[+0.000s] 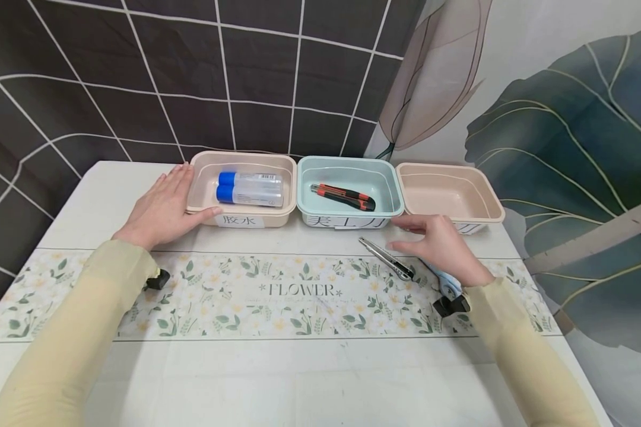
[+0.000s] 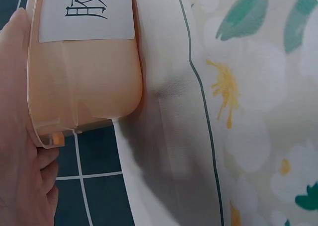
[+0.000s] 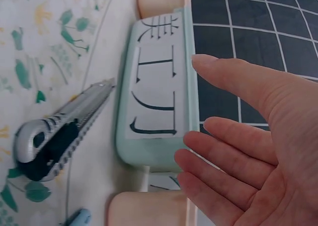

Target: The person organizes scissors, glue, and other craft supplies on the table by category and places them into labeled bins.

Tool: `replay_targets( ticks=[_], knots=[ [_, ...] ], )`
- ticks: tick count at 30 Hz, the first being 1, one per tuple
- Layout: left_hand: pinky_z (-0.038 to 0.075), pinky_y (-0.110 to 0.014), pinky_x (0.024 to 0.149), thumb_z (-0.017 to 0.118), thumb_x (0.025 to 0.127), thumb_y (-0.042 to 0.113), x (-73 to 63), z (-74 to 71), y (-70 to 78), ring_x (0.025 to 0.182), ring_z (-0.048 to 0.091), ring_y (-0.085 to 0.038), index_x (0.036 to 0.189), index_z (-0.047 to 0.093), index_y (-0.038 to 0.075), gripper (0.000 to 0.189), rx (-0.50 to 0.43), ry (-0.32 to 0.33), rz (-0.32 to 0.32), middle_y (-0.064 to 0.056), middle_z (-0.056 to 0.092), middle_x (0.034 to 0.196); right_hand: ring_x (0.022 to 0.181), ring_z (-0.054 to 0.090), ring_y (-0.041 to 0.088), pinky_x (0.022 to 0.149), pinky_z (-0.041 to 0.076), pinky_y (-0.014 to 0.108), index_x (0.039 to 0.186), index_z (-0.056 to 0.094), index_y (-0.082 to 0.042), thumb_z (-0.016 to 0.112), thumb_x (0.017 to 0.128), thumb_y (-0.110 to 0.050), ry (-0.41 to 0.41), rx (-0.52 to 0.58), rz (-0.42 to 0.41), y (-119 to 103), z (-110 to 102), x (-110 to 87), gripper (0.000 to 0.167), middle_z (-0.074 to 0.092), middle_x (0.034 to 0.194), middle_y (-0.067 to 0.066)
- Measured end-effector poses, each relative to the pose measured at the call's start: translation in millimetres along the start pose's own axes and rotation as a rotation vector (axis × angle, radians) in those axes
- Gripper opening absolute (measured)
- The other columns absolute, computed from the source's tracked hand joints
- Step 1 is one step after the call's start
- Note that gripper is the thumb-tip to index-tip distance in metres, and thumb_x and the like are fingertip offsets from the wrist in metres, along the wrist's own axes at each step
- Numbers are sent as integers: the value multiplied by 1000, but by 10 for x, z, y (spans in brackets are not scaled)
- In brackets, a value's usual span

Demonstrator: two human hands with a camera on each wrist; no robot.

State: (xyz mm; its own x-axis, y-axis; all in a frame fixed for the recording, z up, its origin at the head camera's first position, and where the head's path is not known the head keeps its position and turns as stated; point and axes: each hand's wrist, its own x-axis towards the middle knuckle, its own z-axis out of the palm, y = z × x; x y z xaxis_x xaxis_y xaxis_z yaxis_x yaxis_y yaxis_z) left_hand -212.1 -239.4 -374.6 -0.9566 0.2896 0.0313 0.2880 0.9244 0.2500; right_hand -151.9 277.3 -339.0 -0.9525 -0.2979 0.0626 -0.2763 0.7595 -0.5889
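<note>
My left hand (image 1: 160,204) rests against the left end of a pink bin (image 1: 240,156), fingers extended along its side and thumb on the front rim. Two clear glue tubes (image 1: 256,196) with blue caps lie inside. My right hand (image 1: 440,243) is by the front right corner of the light blue bin (image 1: 347,161), thumb and fingers apart, holding nothing. Red and black utility knives (image 1: 347,197) lie in that bin. A silver utility knife (image 1: 386,258) lies on the table left of the right hand. Partly hidden under the right wrist is a light blue object (image 1: 448,284).
A second pink bin (image 1: 448,168) stands at the right of the row, its label partly covered by the right hand. White labels mark the bin fronts. A floral strip (image 1: 299,320) crosses the white table, and a dark tile-patterned backdrop (image 1: 256,71) rises behind.
</note>
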Motion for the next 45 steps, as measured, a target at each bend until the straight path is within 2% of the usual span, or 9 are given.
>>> replay_targets(
  ticks=[6, 12, 23, 33, 45],
  knots=[
    [3, -50, 124, 45, 93, 76, -1, -11, 2, 153, 7, -42, 160, 4, -5, 113, 3, 0, 0, -27, 6, 166, 115, 65, 35, 99, 52, 50, 125, 72, -3, 87, 83, -28, -1, 14, -10, 69, 64, -61, 51, 71, 122, 10],
    [3, -50, 124, 46, 93, 76, -4, -7, -9, 153, 7, -42, 161, 3, -4, 113, 0, 2, 2, -26, 6, 166, 115, 65, 37, 98, 53, 51, 127, 71, -1, 88, 83, -28, -15, 25, 46, 139, 140, -131, 54, 70, 124, 13],
    [3, -50, 124, 46, 93, 76, -16, -7, 3, 153, 8, -42, 160, 3, -5, 113, -12, -2, -3, -26, 6, 166, 111, 68, 32, 93, 56, 47, 126, 71, -1, 91, 79, -25, -31, 30, 55, 252, 285, -220, 57, 71, 121, 13],
    [3, -50, 124, 46, 94, 75, -11, -1, -5, 153, 8, -42, 160, 4, -5, 112, -8, 1, 1, -26, 6, 166, 107, 70, 29, 93, 56, 46, 127, 71, -1, 91, 78, -32, -47, 10, 92, 322, 363, -287, 61, 73, 116, 13],
    [3, -50, 124, 45, 93, 76, -5, -4, 4, 153, 7, -42, 161, 3, -4, 113, -7, -3, -4, -26, 6, 166, 89, 70, 20, 81, 59, 41, 125, 72, -1, 90, 80, -24, -35, -10, 100, 358, 415, -318, 54, 75, 102, 8]
  ],
)
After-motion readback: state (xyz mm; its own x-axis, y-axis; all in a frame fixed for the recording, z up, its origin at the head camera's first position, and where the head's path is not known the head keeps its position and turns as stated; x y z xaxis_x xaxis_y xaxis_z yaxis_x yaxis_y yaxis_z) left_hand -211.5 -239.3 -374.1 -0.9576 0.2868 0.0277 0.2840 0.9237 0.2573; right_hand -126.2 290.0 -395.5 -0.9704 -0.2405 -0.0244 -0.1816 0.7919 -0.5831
